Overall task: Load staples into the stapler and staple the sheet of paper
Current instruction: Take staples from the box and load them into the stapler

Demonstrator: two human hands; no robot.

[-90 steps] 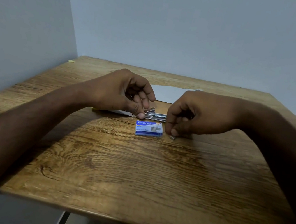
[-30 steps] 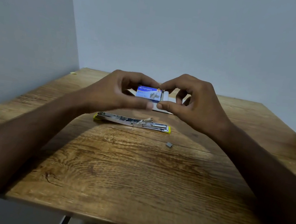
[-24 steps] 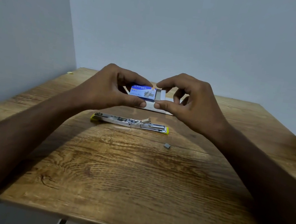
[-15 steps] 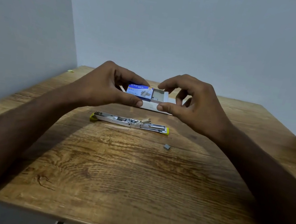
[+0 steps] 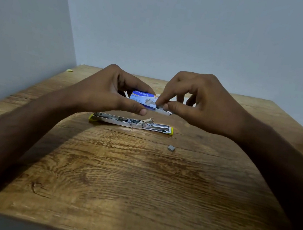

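My left hand (image 5: 109, 93) holds a small blue staple box (image 5: 143, 98) above the table, thumb under it and fingers over it. The box's white inner tray (image 5: 163, 111) is slid partly out to the right. My right hand (image 5: 198, 101) pinches at that tray's opening with index finger and thumb. Below the hands the stapler (image 5: 132, 122), metal with yellow ends, lies opened out flat on the wooden table (image 5: 138, 180). A short grey piece of staples (image 5: 171, 148) lies loose near its right end. The white sheet of paper (image 5: 179, 99) is mostly hidden behind my hands.
Walls close the table in at the left and the back. A tiny yellow scrap (image 5: 69, 70) lies at the far left corner. The table's front edge runs across the bottom of the view.
Both hands lifted the staple box off the table. The inner tray slid out to the right, and my right fingers have now moved onto its opening.
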